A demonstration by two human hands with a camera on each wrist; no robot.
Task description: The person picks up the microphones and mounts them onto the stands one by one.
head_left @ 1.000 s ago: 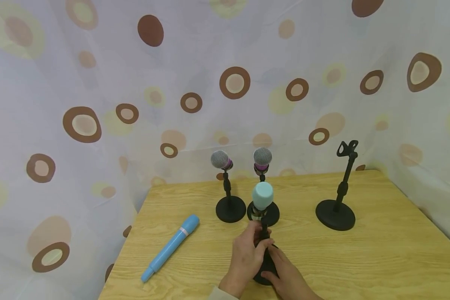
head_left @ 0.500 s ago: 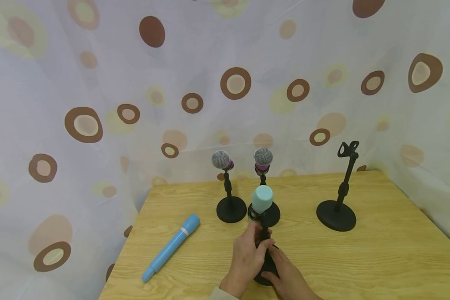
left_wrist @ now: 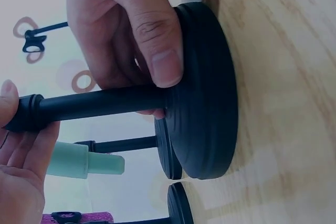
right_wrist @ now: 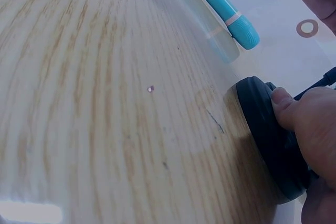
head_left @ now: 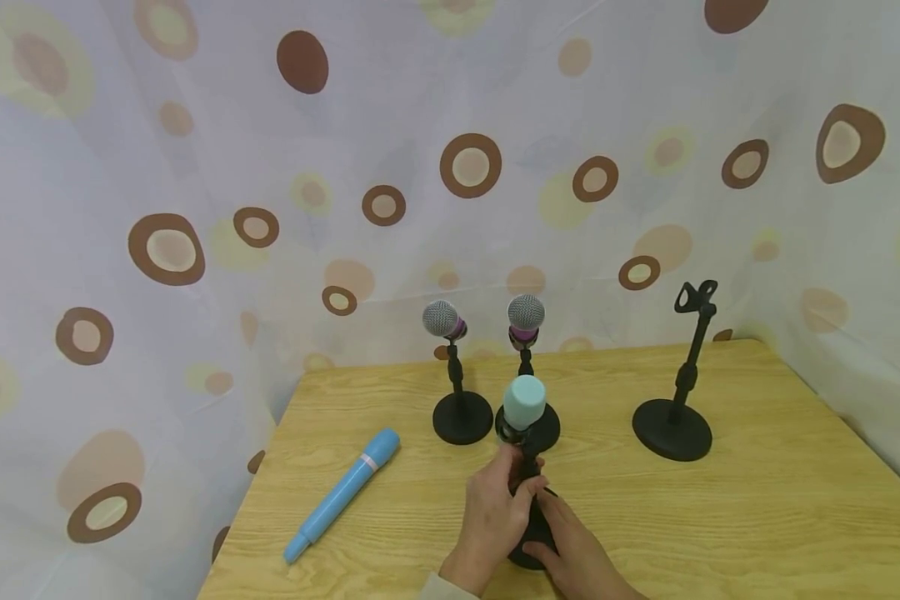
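Observation:
A black microphone stand (left_wrist: 105,104) stands at the table's front, bearing a mint-green microphone (head_left: 525,403) in its clip. My left hand (head_left: 491,512) grips the stand's pole at the collar, thumb on one side and fingers on the other. Lower down, my right hand (head_left: 581,554) holds the round base (left_wrist: 210,98); its thumb presses the top of the base in both wrist views. In the left wrist view the mint microphone's tail shows beyond the left hand's fingers. The hands hide part of the pole and base in the head view.
Behind are two black stands holding microphones with silver mesh heads, the left microphone (head_left: 441,319) and the middle microphone (head_left: 527,313). A stand with a bare clip (head_left: 675,429) is at the right. A blue microphone (head_left: 342,497) lies at the left. A patterned curtain (head_left: 390,100) backs the wooden table (head_left: 780,500).
The mint-green microphone's head has tipped slightly lower in the head view. Both hands keep their places on the stand, and the other things have not moved.

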